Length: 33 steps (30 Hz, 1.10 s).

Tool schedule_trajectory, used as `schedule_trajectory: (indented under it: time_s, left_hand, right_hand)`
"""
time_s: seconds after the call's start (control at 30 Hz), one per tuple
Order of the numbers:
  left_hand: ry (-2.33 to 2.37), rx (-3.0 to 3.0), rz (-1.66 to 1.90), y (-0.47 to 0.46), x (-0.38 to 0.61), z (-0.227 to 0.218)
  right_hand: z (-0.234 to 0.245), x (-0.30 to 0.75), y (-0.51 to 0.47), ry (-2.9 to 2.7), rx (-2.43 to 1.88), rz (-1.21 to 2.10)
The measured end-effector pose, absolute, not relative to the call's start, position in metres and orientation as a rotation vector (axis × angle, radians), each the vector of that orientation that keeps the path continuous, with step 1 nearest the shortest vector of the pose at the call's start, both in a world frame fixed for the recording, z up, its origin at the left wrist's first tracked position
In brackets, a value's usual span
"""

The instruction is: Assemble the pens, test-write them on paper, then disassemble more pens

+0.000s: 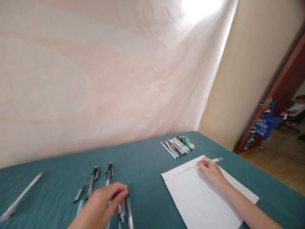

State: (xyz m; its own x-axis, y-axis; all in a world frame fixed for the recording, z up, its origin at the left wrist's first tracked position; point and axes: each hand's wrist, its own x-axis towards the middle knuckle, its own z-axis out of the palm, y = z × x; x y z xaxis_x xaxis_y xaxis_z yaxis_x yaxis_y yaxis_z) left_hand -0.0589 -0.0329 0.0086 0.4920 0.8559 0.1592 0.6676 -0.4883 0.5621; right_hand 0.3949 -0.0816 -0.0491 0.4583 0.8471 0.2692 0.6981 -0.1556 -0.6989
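Observation:
My right hand (pixel 211 171) is closed around a light, see-through pen (pixel 218 159), its tip end down on a white sheet of paper (pixel 205 194). A line of small dark marks (pixel 184 171) runs across the upper part of the sheet. Blurred by motion, my left hand (pixel 107 202) hovers over the near side of the table with thumb and fingers pinched together. What sits in the pinch, if anything, I cannot make out. Beside and below its fingertips lies a dark pen (pixel 129 213), partly overlapped by the fingers.
Black-and-clear pens (pixel 91 183) and a loose cap (pixel 79 194) lie left of my left hand. A long white pen (pixel 21 198) is farther left. Several pens form a row (pixel 178 147) on the green tablecloth (pixel 140 162). Through the doorway a person (pixel 296 108) sits.

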Motion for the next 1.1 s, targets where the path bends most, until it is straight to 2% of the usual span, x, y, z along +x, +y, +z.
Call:
schedule_trajectory:
  time_s: [0.13,0.27,0.53,1.1]
  left_hand:
    - [1.093,2.5,0.411,-0.061,0.063,0.041]
    - [0.953,2.579,0.416,-0.077,0.117,0.02]
    - [0.97,2.514,0.294,-0.076,0.123,-0.026]
    - [0.965,2.635,0.338,-0.077,0.125,-0.026]
  right_hand:
    - [-0.051,0.398,-0.081,-1.334,-1.911,0.225]
    - [-0.051,0.399,-0.081,-1.351,-1.907,0.234]
    - [-0.048,0.397,-0.078,-1.347,-1.904,0.209]
    - [-0.037,0.39,-0.083,-1.32,-1.884,0.225]
